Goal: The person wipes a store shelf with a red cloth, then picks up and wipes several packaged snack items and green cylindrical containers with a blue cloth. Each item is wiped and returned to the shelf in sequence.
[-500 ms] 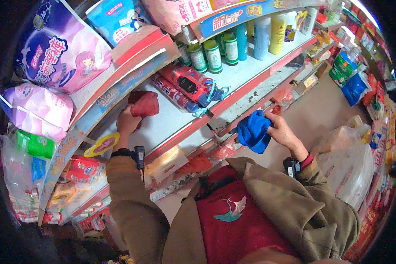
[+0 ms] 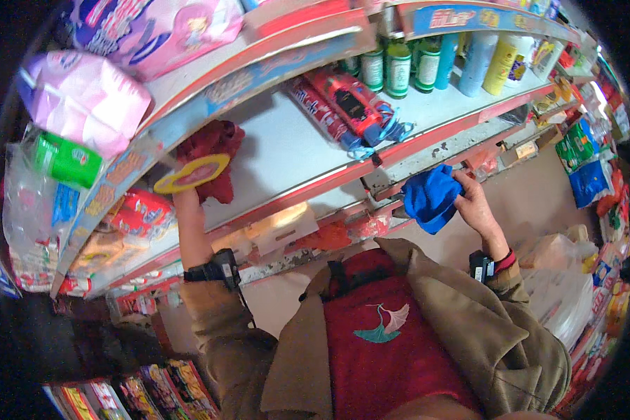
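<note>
My left hand reaches onto the white shelf and holds a dark red cloth against its surface. Its fingers are mostly hidden behind a yellow oval shelf tag and the cloth. Over the aisle in front of the shelf edge, my right hand is closed on a crumpled blue cloth, thumb and fingers pinching its right side. On the shelf, right of the red cloth, lie tied packs of red bottles.
Green-capped bottles and a yellow bottle stand along the shelf's back. Pink packages and a green pack crowd the left. A large clear plastic bag is at the right. A curved price rail overhangs the red cloth.
My left hand has slid left along the shelf with the red cloth, which is now more spread and partly under the upper rail. The view has shifted; the right hand still grips the blue cloth.
</note>
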Action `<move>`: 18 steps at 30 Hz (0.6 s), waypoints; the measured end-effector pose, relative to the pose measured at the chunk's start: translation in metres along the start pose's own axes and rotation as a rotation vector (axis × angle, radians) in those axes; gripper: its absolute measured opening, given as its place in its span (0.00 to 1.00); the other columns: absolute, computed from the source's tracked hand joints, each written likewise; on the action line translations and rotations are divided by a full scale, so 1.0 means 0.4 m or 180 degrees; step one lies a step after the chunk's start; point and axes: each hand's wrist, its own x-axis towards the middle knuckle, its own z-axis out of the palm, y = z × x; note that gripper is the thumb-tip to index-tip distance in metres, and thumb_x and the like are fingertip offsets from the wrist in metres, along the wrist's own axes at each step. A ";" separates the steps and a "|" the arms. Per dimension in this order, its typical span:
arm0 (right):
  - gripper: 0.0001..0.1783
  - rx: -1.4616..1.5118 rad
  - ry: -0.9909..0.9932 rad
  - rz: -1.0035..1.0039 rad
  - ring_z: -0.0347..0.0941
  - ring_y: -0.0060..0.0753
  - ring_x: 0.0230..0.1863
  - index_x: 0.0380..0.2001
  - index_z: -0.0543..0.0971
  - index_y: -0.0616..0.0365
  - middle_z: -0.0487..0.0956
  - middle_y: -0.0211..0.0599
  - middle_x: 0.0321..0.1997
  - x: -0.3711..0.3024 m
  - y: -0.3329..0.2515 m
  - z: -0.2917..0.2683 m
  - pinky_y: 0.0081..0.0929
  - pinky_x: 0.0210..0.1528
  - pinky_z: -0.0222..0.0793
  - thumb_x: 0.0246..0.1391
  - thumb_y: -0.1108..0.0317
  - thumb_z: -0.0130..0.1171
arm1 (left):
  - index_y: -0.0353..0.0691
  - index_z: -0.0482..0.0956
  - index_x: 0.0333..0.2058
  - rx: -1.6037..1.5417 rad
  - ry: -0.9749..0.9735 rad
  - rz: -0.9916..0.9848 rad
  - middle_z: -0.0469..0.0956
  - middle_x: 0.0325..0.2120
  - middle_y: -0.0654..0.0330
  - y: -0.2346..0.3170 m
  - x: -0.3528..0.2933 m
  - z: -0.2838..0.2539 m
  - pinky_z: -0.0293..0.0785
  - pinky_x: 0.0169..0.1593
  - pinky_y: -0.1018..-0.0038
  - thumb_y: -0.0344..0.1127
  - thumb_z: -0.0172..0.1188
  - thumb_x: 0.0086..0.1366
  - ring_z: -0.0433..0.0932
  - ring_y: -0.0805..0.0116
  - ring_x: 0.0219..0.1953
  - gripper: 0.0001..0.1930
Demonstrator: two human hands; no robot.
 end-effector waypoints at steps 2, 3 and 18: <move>0.14 0.0057 -0.0033 -0.0051 0.69 0.15 0.36 0.45 0.76 0.62 0.75 0.27 0.32 0.006 -0.003 0.022 0.19 0.38 0.69 0.55 0.79 0.53 | 0.44 0.71 0.59 0.1585 -0.0058 0.0529 0.74 0.56 0.59 -0.022 0.050 -0.066 0.66 0.61 0.63 0.50 0.52 0.69 0.71 0.58 0.58 0.25; 0.15 -0.0081 -0.0041 -0.0214 0.69 0.14 0.36 0.46 0.75 0.63 0.76 0.28 0.32 0.007 -0.004 0.030 0.19 0.38 0.69 0.54 0.78 0.54 | 0.44 0.71 0.59 0.2440 -0.0295 0.0866 0.74 0.56 0.57 -0.026 0.085 -0.096 0.65 0.61 0.61 0.52 0.50 0.69 0.70 0.55 0.59 0.26; 0.19 -0.0290 0.0300 0.0370 0.72 0.21 0.39 0.50 0.74 0.65 0.78 0.37 0.33 -0.084 0.015 0.046 0.26 0.43 0.71 0.54 0.78 0.54 | 0.38 0.67 0.61 0.5134 -0.1573 0.0665 0.69 0.59 0.49 -0.125 0.299 -0.005 0.59 0.66 0.61 0.48 0.54 0.67 0.66 0.49 0.63 0.28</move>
